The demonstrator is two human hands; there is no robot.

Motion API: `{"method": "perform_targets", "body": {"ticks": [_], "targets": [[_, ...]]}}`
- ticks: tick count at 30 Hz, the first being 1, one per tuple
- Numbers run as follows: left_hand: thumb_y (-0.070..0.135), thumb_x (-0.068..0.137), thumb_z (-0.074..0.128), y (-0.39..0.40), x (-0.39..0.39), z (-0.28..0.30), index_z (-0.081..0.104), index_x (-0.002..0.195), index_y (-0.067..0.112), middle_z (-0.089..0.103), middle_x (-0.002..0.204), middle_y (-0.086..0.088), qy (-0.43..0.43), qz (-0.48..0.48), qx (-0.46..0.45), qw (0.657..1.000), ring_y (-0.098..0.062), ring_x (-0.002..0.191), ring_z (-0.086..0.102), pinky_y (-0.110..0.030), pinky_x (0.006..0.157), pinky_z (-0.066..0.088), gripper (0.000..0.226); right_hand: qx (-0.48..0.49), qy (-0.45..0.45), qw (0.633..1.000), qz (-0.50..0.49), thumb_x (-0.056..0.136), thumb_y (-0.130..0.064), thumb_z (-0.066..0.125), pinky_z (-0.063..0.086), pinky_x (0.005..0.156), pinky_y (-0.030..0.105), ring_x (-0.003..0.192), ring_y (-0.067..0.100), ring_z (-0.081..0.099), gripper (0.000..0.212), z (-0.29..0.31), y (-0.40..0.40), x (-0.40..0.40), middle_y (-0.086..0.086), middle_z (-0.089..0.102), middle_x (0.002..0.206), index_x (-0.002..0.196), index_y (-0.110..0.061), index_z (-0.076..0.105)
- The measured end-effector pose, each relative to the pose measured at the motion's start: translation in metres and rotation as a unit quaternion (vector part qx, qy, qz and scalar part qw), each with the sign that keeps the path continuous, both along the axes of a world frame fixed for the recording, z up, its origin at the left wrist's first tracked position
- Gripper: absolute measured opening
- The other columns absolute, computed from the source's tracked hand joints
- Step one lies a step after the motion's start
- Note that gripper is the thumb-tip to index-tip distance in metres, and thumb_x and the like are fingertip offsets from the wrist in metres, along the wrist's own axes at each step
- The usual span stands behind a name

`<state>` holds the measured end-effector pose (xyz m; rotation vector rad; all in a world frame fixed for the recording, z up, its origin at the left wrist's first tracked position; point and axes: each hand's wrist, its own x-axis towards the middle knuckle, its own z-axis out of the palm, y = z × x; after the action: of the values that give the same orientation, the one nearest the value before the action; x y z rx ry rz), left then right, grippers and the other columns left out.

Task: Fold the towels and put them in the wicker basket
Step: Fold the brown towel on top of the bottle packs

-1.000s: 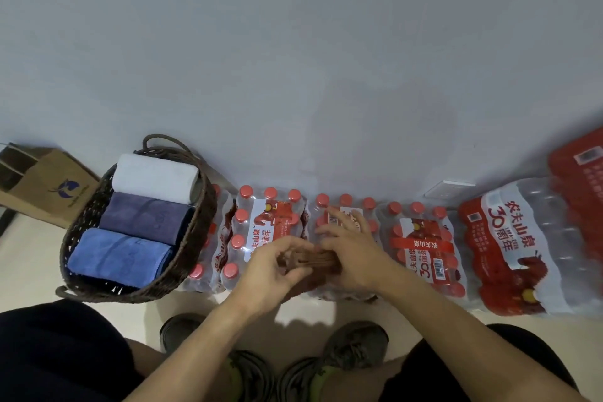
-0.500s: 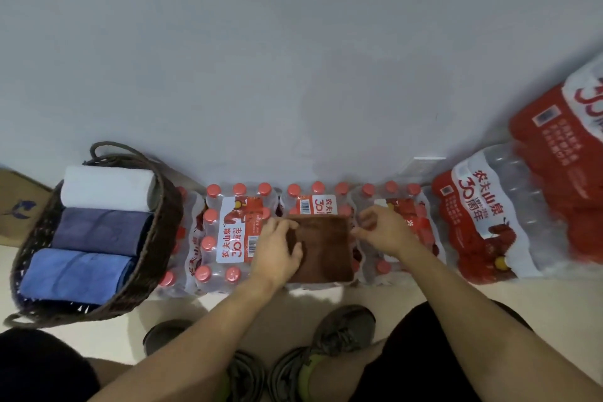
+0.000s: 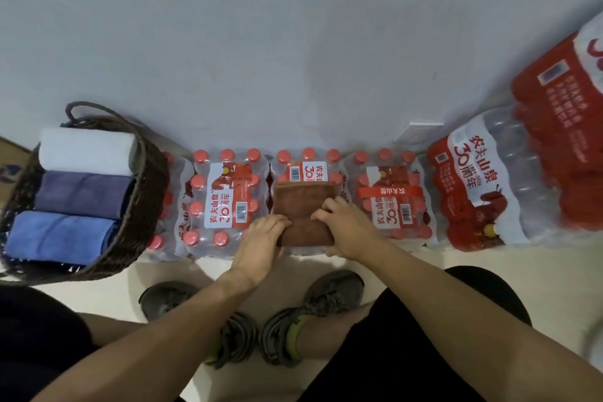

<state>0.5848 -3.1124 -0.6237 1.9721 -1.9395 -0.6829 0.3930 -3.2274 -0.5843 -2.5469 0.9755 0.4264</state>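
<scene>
Towel (image 3: 301, 206) brown, flat | long axis toward wall | both hands seemingly gripping near end.

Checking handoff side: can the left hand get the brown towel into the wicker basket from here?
Probably yes. The left hand already touches the brown towel, and the wicker basket sits on that same side with nothing between them. Three rolled towels nearly fill it, so room looks tight.

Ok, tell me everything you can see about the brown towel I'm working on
The brown towel is a soft, plush-looking cloth, folded into a flat rectangle. It lies on top of a shrink-wrapped pack of red-capped water bottles by the wall. The left hand grips its near left corner, and the right hand rests on its right side with fingers curled on the cloth. It is not yet in the wicker basket.
</scene>
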Motion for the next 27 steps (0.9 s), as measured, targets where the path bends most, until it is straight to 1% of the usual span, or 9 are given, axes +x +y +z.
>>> {"method": "perform_targets", "body": {"ticks": [5, 8, 10, 12, 14, 16, 19, 23, 27], "targets": [[0.017, 0.08, 0.069, -0.006, 0.001, 0.003, 0.065, 0.113, 0.017, 0.066, 0.11, 0.001, 0.036, 0.018, -0.031, 0.999, -0.018, 0.102, 0.057, -0.034, 0.096, 0.046, 0.033, -0.042, -0.017, 0.999, -0.005, 0.075, -0.026, 0.07, 0.045, 0.085, 0.034, 0.107, 0.019, 0.046, 0.044, -0.003, 0.004, -0.003, -0.002, 0.05, 0.111, 0.116, -0.024, 0.056], [0.031, 0.086, 0.061, -0.015, 0.006, 0.013, 0.064, 0.103, 0.026, 0.067, 0.088, 0.006, 0.099, 0.046, 0.003, 0.994, -0.013, 0.08, 0.058, -0.033, 0.077, 0.049, 0.017, 0.051, -0.057, 0.991, -0.108, 0.075, -0.027, 0.066, 0.051, 0.077, 0.033, 0.097, 0.016, 0.055, 0.031, 0.002, 0.0, -0.006, -0.004, 0.058, 0.101, 0.105, -0.023, 0.06], [0.035, 0.089, 0.061, -0.022, 0.008, 0.018, 0.059, 0.1, 0.025, 0.066, 0.081, 0.006, 0.137, 0.076, 0.023, 0.987, -0.008, 0.07, 0.06, -0.026, 0.063, 0.048, 0.015, 0.14, -0.092, 0.962, -0.216, 0.075, -0.028, 0.067, 0.054, 0.066, 0.03, 0.082, 0.013, 0.063, 0.023, 0.004, -0.005, -0.009, -0.005, 0.064, 0.09, 0.097, -0.024, 0.062], [0.038, 0.092, 0.061, -0.028, 0.009, 0.02, 0.053, 0.099, 0.025, 0.063, 0.079, 0.01, 0.151, 0.118, 0.041, 0.981, -0.001, 0.066, 0.058, -0.014, 0.054, 0.041, 0.016, 0.235, -0.136, 0.91, -0.315, 0.078, -0.026, 0.067, 0.055, 0.059, 0.027, 0.074, 0.013, 0.068, 0.019, 0.005, -0.009, -0.012, -0.004, 0.067, 0.085, 0.096, -0.026, 0.061], [0.039, 0.093, 0.059, -0.034, 0.01, 0.019, 0.05, 0.098, 0.024, 0.061, 0.079, 0.01, 0.151, 0.15, 0.062, 0.975, -0.001, 0.066, 0.057, -0.008, 0.051, 0.036, 0.018, 0.31, -0.183, 0.851, -0.381, 0.084, -0.023, 0.067, 0.061, 0.066, 0.029, 0.079, 0.017, 0.071, 0.02, 0.003, -0.012, -0.012, -0.001, 0.07, 0.092, 0.103, -0.025, 0.061], [0.04, 0.095, 0.057, -0.039, 0.01, 0.017, 0.048, 0.099, 0.023, 0.062, 0.085, 0.006, 0.15, 0.17, 0.089, 0.97, -0.008, 0.071, 0.059, -0.014, 0.057, 0.041, 0.019, 0.337, -0.199, 0.825, -0.408, 0.091, -0.025, 0.066, 0.06, 0.068, 0.024, 0.086, 0.013, 0.069, 0.024, -0.001, -0.012, -0.013, -0.003, 0.068, 0.099, 0.114, -0.022, 0.06], [0.041, 0.097, 0.054, -0.047, 0.007, 0.015, 0.045, 0.097, 0.024, 0.061, 0.086, 0.004, 0.122, 0.181, 0.097, 0.971, -0.014, 0.074, 0.058, -0.025, 0.067, 0.046, 0.019, 0.323, -0.194, 0.834, -0.402, 0.097, -0.032, 0.059, 0.05, 0.068, 0.016, 0.089, 0.004, 0.062, 0.028, -0.005, -0.012, -0.01, -0.013, 0.065, 0.099, 0.122, -0.019, 0.059], [0.042, 0.098, 0.049, -0.056, 0.001, 0.015, 0.044, 0.1, 0.023, 0.068, 0.091, -0.003, 0.085, 0.182, 0.09, 0.976, -0.023, 0.08, 0.067, -0.034, 0.072, 0.055, 0.019, 0.286, -0.163, 0.854, -0.403, 0.1, -0.035, 0.052, 0.051, 0.092, 0.033, 0.103, 0.015, 0.06, 0.031, -0.01, -0.014, -0.005, -0.003, 0.064, 0.114, 0.125, -0.018, 0.058], [0.045, 0.096, 0.052, -0.061, -0.001, 0.017, 0.048, 0.11, 0.018, 0.063, 0.106, -0.008, 0.074, 0.225, 0.114, 0.965, -0.026, 0.089, 0.066, -0.042, 0.082, 0.057, 0.031, 0.232, -0.15, 0.876, -0.396, 0.098, -0.036, 0.053, 0.056, 0.09, 0.039, 0.099, 0.02, 0.065, 0.022, -0.011, -0.013, 0.0, -0.003, 0.064, 0.102, 0.112, -0.019, 0.057]]}}
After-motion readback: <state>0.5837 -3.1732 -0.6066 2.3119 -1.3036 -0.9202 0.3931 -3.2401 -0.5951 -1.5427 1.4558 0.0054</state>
